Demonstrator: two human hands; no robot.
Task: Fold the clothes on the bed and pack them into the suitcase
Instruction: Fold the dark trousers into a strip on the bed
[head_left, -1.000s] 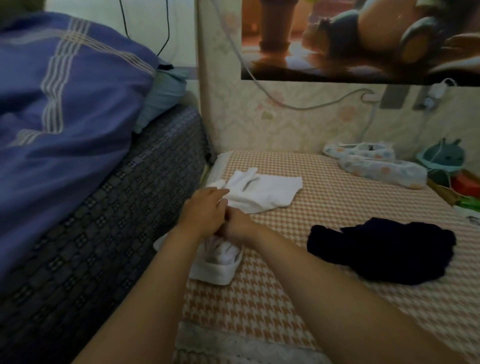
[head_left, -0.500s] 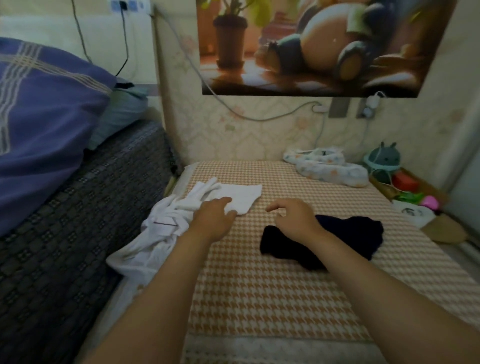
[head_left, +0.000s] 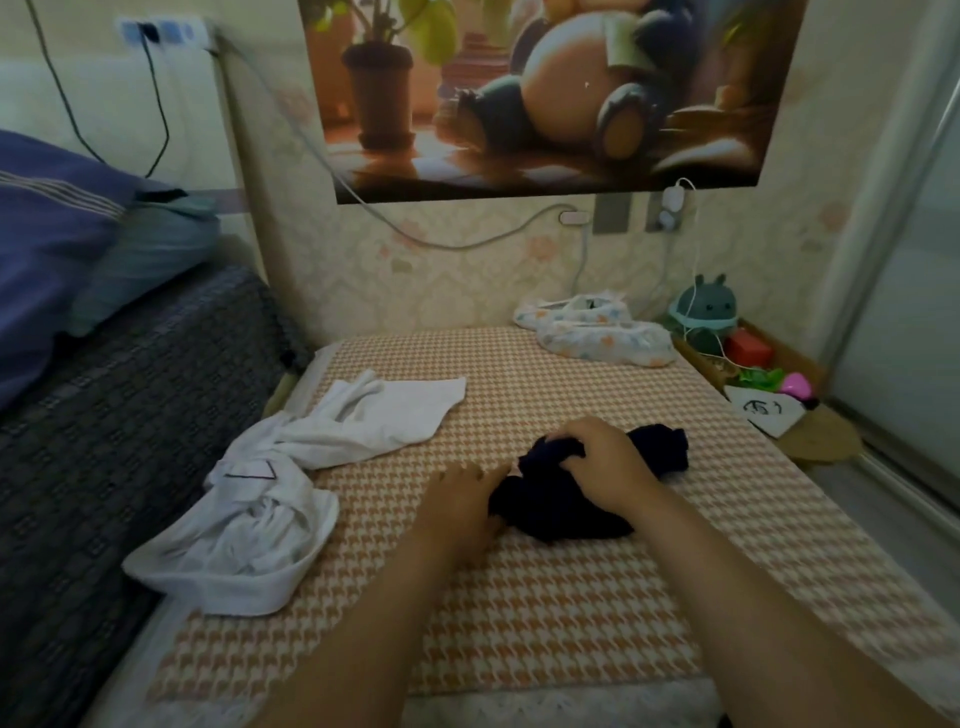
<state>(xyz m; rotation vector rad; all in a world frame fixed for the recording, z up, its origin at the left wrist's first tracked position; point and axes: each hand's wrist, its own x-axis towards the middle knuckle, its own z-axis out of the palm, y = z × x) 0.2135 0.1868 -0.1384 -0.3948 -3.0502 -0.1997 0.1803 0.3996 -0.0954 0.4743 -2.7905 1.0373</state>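
Observation:
A crumpled dark navy garment (head_left: 561, 512) lies in the middle of the checked orange-and-white bed cover (head_left: 545, 623). My right hand (head_left: 605, 465) sits on top of it, fingers curled and gripping a bunch of the dark cloth. My left hand (head_left: 457, 506) lies at the garment's left edge, fingers touching the fabric; whether they grip it is unclear. A rumpled white garment (head_left: 260, 514) lies at the left side of the cover, and a flatter white piece (head_left: 395, 415) spreads behind it. No suitcase is in view.
A higher bed with a dark patterned cover (head_left: 104, 441) and a blue duvet (head_left: 47, 249) runs along the left. A floral cloth bundle (head_left: 597, 332) lies at the back. A tray of toys (head_left: 748, 358) and a lamp stand at the right, by a sliding door (head_left: 909, 312).
Both hands left the white garment and moved right to the dark garment. My right hand now grips it, and the head view has risen and swung right.

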